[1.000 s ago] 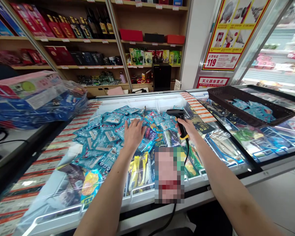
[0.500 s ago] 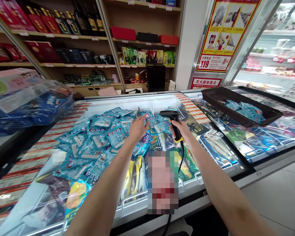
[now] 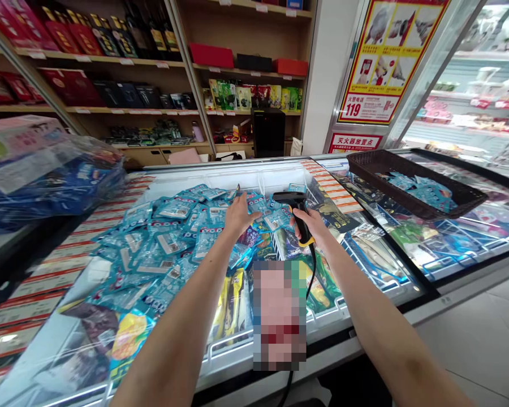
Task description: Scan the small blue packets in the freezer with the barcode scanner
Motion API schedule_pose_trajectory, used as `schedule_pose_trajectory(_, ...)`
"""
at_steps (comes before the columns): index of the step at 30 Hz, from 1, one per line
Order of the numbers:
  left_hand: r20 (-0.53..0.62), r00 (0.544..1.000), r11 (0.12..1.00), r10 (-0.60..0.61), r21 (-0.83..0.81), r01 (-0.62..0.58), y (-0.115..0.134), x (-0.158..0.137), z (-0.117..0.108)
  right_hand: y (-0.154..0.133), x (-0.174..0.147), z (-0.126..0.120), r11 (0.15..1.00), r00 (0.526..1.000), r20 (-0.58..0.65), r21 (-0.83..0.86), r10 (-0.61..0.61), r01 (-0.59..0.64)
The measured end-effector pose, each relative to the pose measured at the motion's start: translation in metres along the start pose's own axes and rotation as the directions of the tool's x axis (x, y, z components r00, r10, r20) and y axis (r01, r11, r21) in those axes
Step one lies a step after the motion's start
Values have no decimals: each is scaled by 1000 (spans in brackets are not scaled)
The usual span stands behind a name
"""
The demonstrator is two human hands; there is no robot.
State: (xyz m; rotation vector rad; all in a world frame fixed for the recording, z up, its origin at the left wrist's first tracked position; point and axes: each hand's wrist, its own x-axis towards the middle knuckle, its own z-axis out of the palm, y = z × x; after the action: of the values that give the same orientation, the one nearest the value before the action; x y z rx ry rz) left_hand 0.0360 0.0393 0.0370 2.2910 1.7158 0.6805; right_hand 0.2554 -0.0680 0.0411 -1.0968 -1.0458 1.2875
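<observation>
My right hand (image 3: 311, 224) grips the handle of a black and yellow barcode scanner (image 3: 303, 229), its head pointing left above the packets. A black cable hangs down from the handle. My left hand (image 3: 238, 216) reaches over the pile of small blue packets (image 3: 173, 243), thumb held apart from the fingers; I see nothing held in it. Its fingertips are partly hidden against the packets. Several packets (image 3: 277, 219) lie between the two hands, barcode labels facing up. The pile rests on the glass top of a chest freezer (image 3: 220, 175).
A dark woven basket (image 3: 453, 209) with more blue packets stands on the freezer at the right. Plastic-wrapped boxes (image 3: 46, 181) sit at the left. A blurred-out patch (image 3: 280, 316) covers the near edge. Shelves of bottles and boxes (image 3: 212, 56) rise behind.
My left hand has shifted slightly, its fingers now pointing more away from me and its thumb out to the right. The scanner in my right hand has moved a little left.
</observation>
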Motion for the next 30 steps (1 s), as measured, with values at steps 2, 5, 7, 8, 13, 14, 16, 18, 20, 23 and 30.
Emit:
schedule_pose_trajectory(2,-95,995,990,-26,-143,12,-4,-1,-2,0,0,2,1000,1000,2,4,-1,1)
schedule_pose_trajectory(5,-268,955,931,-127,-364,22,-12,-5,-8,0,-1,3,1000,1000,20,-2,-9,9)
schedule_pose_trajectory(7,-356,913,889,-198,-458,14,-18,-13,-14,0,-2,4,1000,999,36,-3,-18,18)
schedule_pose_trajectory(8,-386,897,872,-217,-490,0,-22,-18,-16,0,-3,4,1000,999,45,-3,-20,20)
schedule_pose_trajectory(13,-402,879,729,-255,-677,-99,-43,-47,-23,-1,-6,5,999,993,113,-33,-23,27)
schedule_pose_trajectory(14,-390,880,697,-270,-710,-100,-46,-52,-23,-1,-7,6,999,991,134,-36,-27,32)
schedule_pose_trajectory(16,-342,894,613,-288,-783,-102,-49,-56,-22,-1,-9,6,999,984,173,-31,-34,40)
schedule_pose_trajectory(18,-304,912,543,-277,-832,-112,-50,-57,-22,-1,-12,6,999,977,210,-27,-37,44)
schedule_pose_trajectory(20,-296,919,508,-260,-851,-130,-49,-56,-22,-2,-15,6,998,967,252,-42,-37,49)
schedule_pose_trajectory(23,-306,905,484,-295,-865,-135,-49,-55,-22,-4,-18,6,994,947,321,-90,-25,57)
schedule_pose_trajectory(30,-323,887,556,-331,-826,-93,-48,-62,-26,-5,-22,11,991,935,353,-117,-21,66)
